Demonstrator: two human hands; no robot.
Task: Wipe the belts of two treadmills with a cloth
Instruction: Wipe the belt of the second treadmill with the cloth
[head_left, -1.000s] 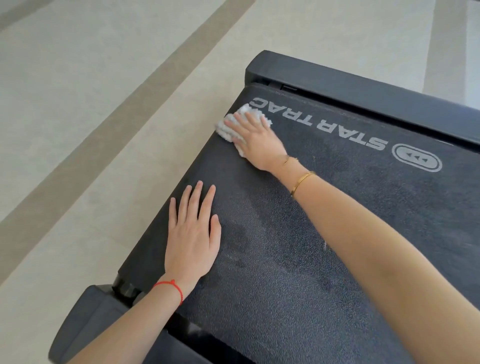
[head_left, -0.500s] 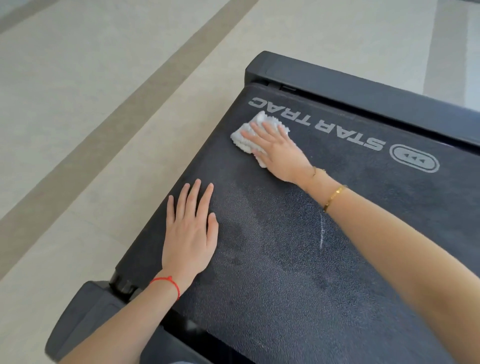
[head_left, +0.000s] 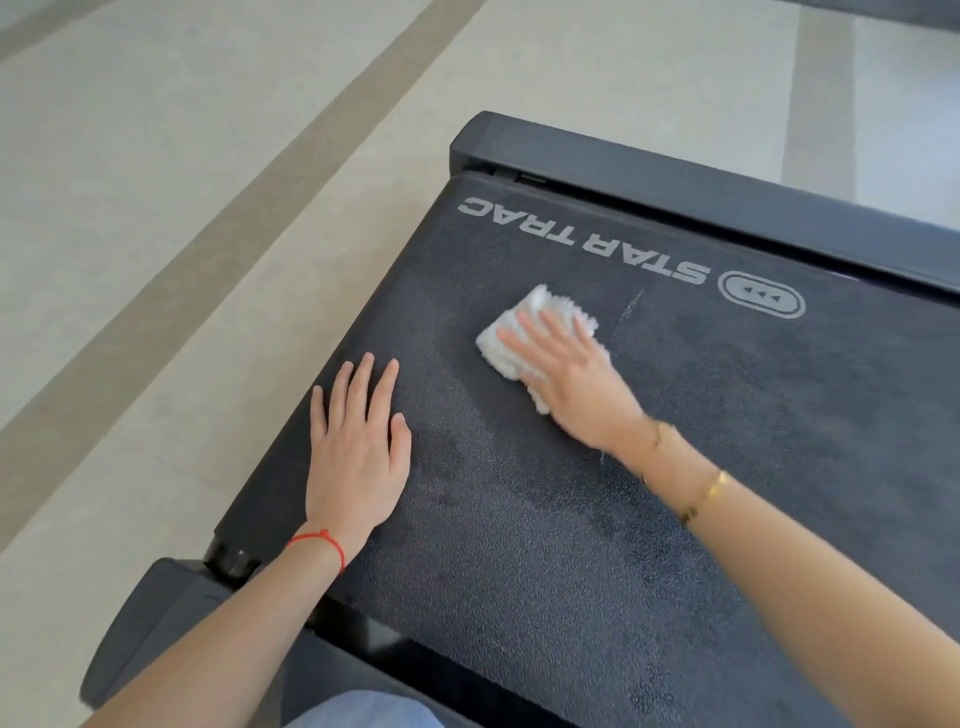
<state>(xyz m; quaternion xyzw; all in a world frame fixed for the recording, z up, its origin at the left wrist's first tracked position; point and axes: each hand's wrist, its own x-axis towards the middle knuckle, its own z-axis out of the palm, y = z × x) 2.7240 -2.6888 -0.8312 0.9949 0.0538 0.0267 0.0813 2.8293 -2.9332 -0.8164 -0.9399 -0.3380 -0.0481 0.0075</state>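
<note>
**Cloth dragged back off the logo corner, mid-belt now**

While swept across the belt, ended up well away from the far left corner: small white fluffy terry cloth (head_left: 524, 338), sitting a second ago right on the first letters of the grey "STAR TRAC" lettering (head_left: 582, 241), now below that print and nearer the middle of the black textured treadmill belt (head_left: 597, 545). Pinned flat under the right hand (head_left: 571, 379), fingers straight and spread on top, pressing rather than gripping, a bit motion-blurred. Gold bracelets on that wrist.

Left hand (head_left: 358, 447) basically parked in the same spot near the belt's left edge, palm down, fingers straight and apart, holding nothing, thin red string bracelet (head_left: 319, 543) at the wrist.

Looks like one stroke across the logo end, probably pulling rightward next. Faint pale streak (head_left: 631, 304) just right of the cloth, likely next in line. Plenty of belt not obviously wiped, second treadmill not in sight. Beyond that, black side rail (head_left: 727, 208) and pale tiled floor (head_left: 156, 208).
</note>
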